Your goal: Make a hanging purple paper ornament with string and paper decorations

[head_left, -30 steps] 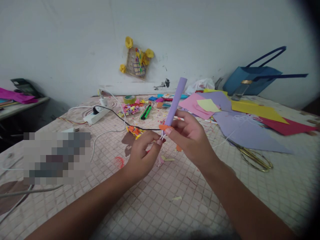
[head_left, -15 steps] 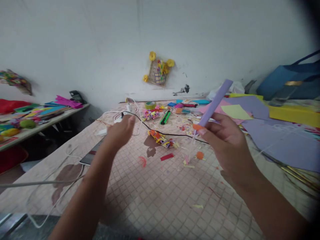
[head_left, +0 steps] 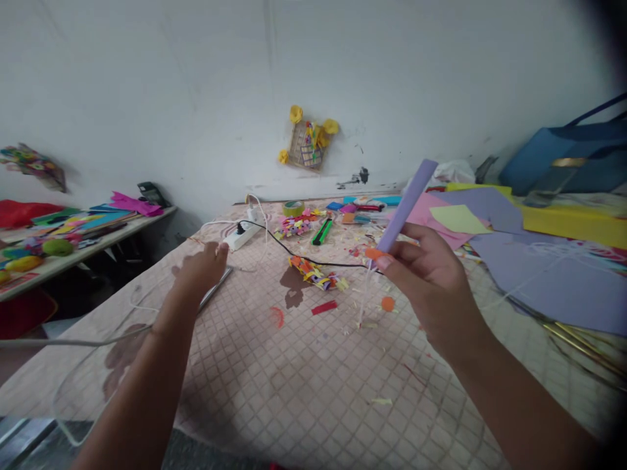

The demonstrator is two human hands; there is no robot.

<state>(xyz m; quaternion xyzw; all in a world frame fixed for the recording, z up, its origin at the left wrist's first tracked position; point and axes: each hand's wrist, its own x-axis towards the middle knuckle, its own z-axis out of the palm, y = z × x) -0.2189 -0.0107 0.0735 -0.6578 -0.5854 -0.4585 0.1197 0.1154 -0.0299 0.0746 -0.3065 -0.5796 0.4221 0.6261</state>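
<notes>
My right hand [head_left: 431, 281] pinches a long lilac craft strip [head_left: 409, 202] at its lower end, holding it tilted up above the table. A small orange piece [head_left: 373, 253] is at the thumb tip, and a thin whitish strand [head_left: 365, 294] hangs below it. My left hand [head_left: 200, 271] reaches over a flat dark device [head_left: 215, 290], fingers slightly bent and apart; whether they touch it is hidden. Just beyond those fingers lies a white power strip [head_left: 242, 236] with a black plug. Between the hands sits a bundle of colourful paper scraps [head_left: 311, 271].
A green cutter [head_left: 322, 232], green tape roll [head_left: 294, 209] and another colourful bundle [head_left: 296, 225] lie farther back. A black cable [head_left: 333, 264] crosses the table. Lilac sheets [head_left: 553, 274], gold rods [head_left: 582, 343], a glass jar [head_left: 558, 183] and a blue bag [head_left: 543, 153] are at right.
My left hand has moved left and down from beside the power strip to over the device, uncovering the strip. My right hand has shifted slightly left, still holding the lilac strip.
</notes>
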